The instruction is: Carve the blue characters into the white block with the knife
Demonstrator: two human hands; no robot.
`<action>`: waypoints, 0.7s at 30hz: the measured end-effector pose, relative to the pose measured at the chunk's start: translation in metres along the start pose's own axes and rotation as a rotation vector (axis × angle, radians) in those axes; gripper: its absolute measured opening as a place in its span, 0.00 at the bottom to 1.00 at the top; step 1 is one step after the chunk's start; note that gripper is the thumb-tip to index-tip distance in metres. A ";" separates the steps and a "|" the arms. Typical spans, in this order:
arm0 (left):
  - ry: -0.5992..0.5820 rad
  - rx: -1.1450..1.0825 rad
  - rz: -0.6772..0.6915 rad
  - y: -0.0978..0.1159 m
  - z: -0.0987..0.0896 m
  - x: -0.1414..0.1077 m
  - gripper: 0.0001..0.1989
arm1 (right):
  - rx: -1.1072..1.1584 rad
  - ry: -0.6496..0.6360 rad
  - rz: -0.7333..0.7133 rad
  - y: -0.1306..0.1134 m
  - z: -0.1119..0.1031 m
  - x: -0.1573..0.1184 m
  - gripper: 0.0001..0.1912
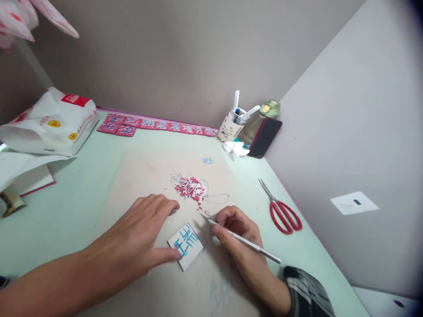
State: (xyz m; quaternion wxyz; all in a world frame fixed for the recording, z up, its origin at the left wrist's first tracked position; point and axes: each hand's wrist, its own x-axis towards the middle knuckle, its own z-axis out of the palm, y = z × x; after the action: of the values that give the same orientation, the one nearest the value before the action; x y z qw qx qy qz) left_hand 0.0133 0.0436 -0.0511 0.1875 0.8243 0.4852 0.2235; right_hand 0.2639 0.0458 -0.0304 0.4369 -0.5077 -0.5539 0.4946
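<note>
Card (193,252) partly behind left fingers (168,254)

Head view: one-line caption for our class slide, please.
Left hand touching a lettered white square, right hand holding a craft knife near red and white scraps.

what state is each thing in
Craft knife: blade exposed
Square card: flat, blue-marked
Right hand: holding craft knife
Left hand: spread, thumb at square card
Scraps: loosely heaped
Scissors: nearly closed
Pen jar: open
Phone: leaning, screen dark
Tissue: crumpled
Red tiles: lined up
Bag: rumpled
</note>
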 end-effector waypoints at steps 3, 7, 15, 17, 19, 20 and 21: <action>0.023 0.074 -0.004 0.016 0.011 -0.001 0.33 | -0.007 -0.004 -0.001 0.000 0.000 0.000 0.10; 0.083 0.075 0.082 0.031 0.028 -0.008 0.31 | 0.014 -0.007 0.034 0.000 -0.001 0.000 0.11; 0.040 -0.015 0.067 -0.006 0.009 -0.008 0.30 | 0.028 0.017 0.038 -0.001 -0.004 0.000 0.12; 0.030 0.024 -0.025 -0.004 0.007 -0.005 0.27 | 0.044 0.027 0.027 0.000 -0.004 0.001 0.13; 0.052 0.081 -0.019 0.006 0.013 -0.004 0.31 | 0.050 0.022 0.005 0.003 -0.005 0.001 0.14; 0.071 0.100 0.015 0.012 0.017 -0.004 0.34 | 0.051 0.014 -0.003 0.004 -0.006 0.000 0.14; 0.097 0.114 0.040 0.019 0.021 -0.005 0.35 | 0.051 0.002 -0.005 0.005 -0.006 0.000 0.15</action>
State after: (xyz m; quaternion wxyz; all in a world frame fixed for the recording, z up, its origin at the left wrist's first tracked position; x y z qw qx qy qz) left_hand 0.0363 0.0288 -0.0598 0.1118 0.8314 0.4891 0.2388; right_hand 0.2703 0.0468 -0.0343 0.4516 -0.4953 -0.5420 0.5070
